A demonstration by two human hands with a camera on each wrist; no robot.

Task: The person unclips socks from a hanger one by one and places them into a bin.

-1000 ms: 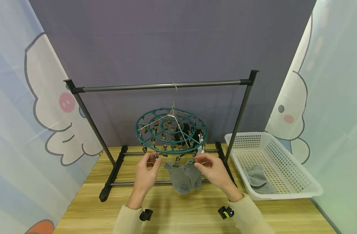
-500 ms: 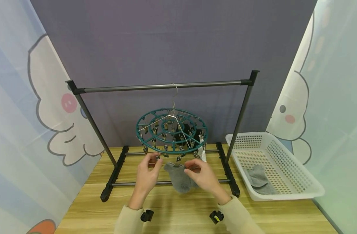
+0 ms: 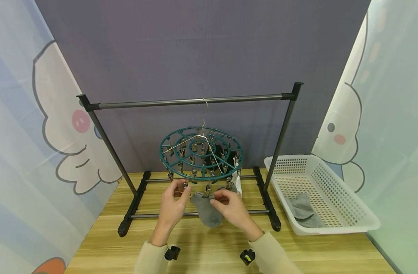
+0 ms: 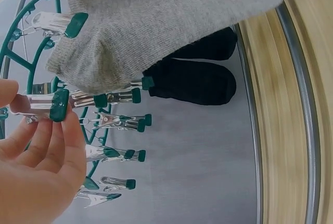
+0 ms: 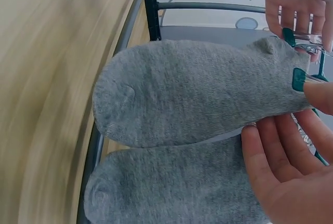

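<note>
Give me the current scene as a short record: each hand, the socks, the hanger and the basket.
left hand: holds a green-tipped metal clip
right hand: pinches the front gray sock near its cuff
second gray sock: beside the front one, partly hidden by the right hand in the head view
black socks: hanging farther back
round hanger: teal, hooked over the rail
basket: white, on the right, gray fabric inside; piece count unclear

Grey backdrop (image 3: 202,49) ahead of you, pale curtain (image 3: 13,152) at your left, cartoon figure (image 3: 66,125) printed on it, second curtain (image 3: 393,95) at your right, likewise printed, wood-grain table (image 3: 202,251) below you.
</note>
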